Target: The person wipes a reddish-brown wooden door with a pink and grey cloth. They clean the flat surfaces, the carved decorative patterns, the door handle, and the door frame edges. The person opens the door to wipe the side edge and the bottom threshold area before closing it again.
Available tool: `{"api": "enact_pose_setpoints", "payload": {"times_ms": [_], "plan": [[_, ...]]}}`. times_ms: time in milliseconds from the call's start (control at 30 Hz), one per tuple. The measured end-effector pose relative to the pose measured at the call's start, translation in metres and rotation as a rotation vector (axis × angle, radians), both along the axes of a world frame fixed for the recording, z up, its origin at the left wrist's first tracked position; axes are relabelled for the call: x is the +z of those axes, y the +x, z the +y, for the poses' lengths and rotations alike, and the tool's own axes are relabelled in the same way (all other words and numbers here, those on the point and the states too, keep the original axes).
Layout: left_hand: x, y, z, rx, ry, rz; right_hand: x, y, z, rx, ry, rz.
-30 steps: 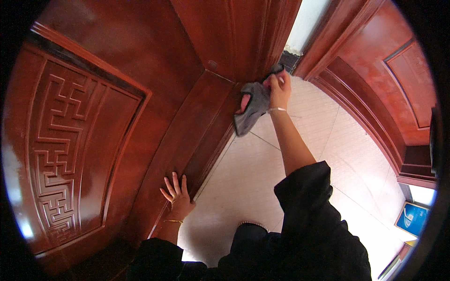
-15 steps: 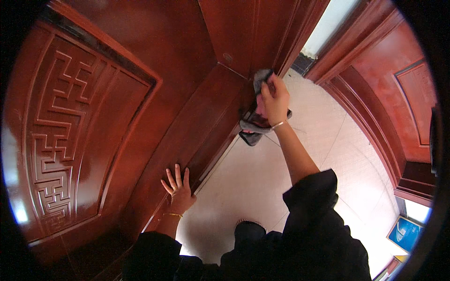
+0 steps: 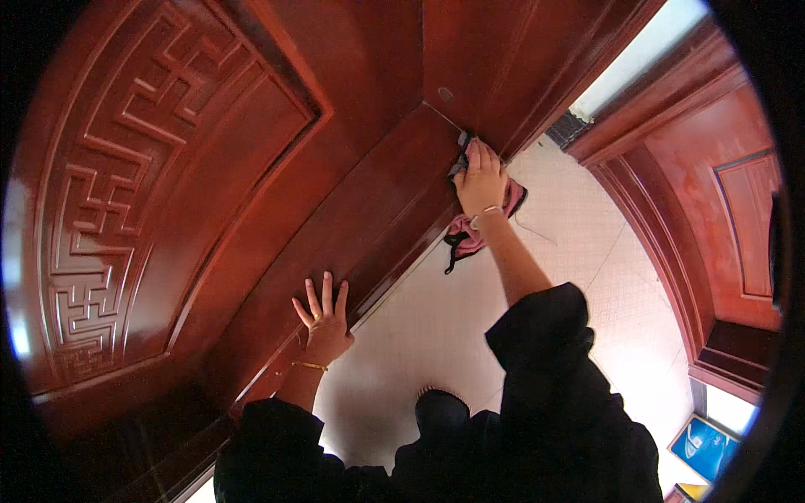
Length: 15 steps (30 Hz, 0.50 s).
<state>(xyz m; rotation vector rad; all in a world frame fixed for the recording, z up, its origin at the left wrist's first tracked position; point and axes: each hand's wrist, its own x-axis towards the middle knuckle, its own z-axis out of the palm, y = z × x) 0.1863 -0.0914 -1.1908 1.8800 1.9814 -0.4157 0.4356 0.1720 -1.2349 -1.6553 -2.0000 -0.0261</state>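
Observation:
With my right hand [image 3: 481, 178] I press a pink and grey cleaning cloth [image 3: 470, 237] against the dark red wooden door frame [image 3: 369, 210], close to the corner where two frame boards meet. Loose folds of the cloth hang below my wrist, over the pale floor. My fingers lie along the bunched part and hide some of it. Lower and to the left, my left hand [image 3: 325, 325] rests flat on the same frame with its fingers spread, holding nothing.
A carved red door panel [image 3: 126, 193] fills the left side. Pale tiles [image 3: 402, 352] cover the floor. Another red door [image 3: 704, 168] stands at the right, beyond its frame. A blue box [image 3: 704, 448] sits at the lower right. One dark shoe [image 3: 442, 411] shows below.
My right hand has turned over and flattened the cloth onto the wood near the corner; its pink side now hangs down. The left hand stays on the frame. The view has shifted slightly.

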Motion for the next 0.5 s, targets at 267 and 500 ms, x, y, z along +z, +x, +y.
{"api": "enact_pose_setpoints", "payload": {"times_ms": [267, 500], "plan": [[0.007, -0.002, 0.0, -0.002, 0.036, -0.02, 0.018, -0.068, -0.164, 0.735, -0.348, 0.128], [-0.022, 0.026, -0.024, 0.127, 0.369, -0.326, 0.172, -0.072, -0.185, 0.595, -0.865, 1.456]]}}
